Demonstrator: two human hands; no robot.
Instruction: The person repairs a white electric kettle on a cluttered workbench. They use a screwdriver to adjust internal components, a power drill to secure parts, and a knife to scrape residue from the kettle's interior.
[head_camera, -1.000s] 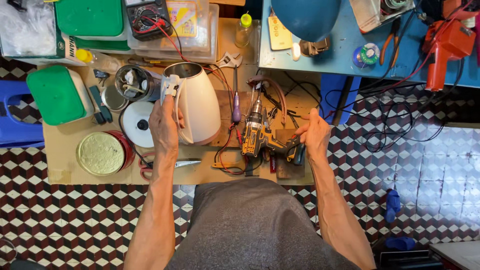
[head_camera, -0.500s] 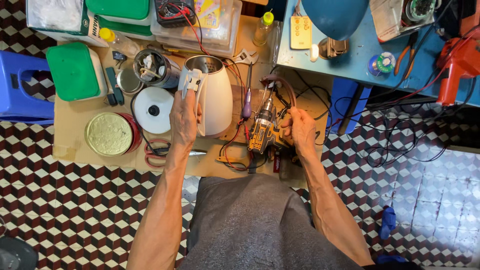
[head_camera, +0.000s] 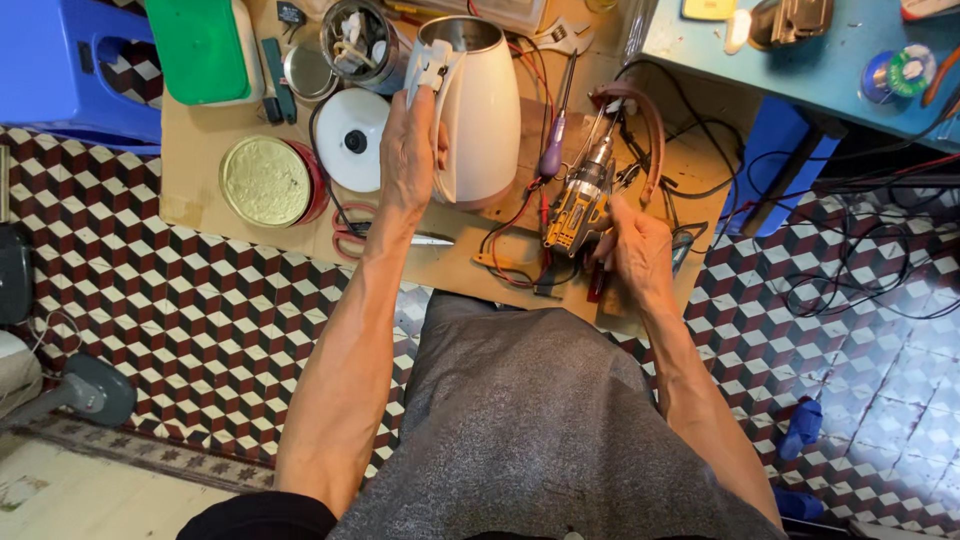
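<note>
Your left hand (head_camera: 412, 150) grips closed the handle of the white kettle (head_camera: 478, 110) on the board, your right hand (head_camera: 634, 250) closes on the yellow drill (head_camera: 577, 205) (not yet lifted), so repair seems only begun.

On the low board (head_camera: 200, 205): kettle (head_camera: 480, 110) at centre, left hand (head_camera: 412, 150) on its handle side, round kettle base (head_camera: 352, 152) just left of that, lidded tin (head_camera: 268, 180) further left, scissors (head_camera: 385, 238) nearer the body. Right of the kettle, screwdriver (head_camera: 556, 150), then cordless drill (head_camera: 580, 200) among wires, right hand (head_camera: 635, 250) touching the drill's near end. Behind the base, open can (head_camera: 358, 40) of small parts; beyond the board's right edge, workbench (head_camera: 800, 75) with solder spool (head_camera: 895, 72).
</note>
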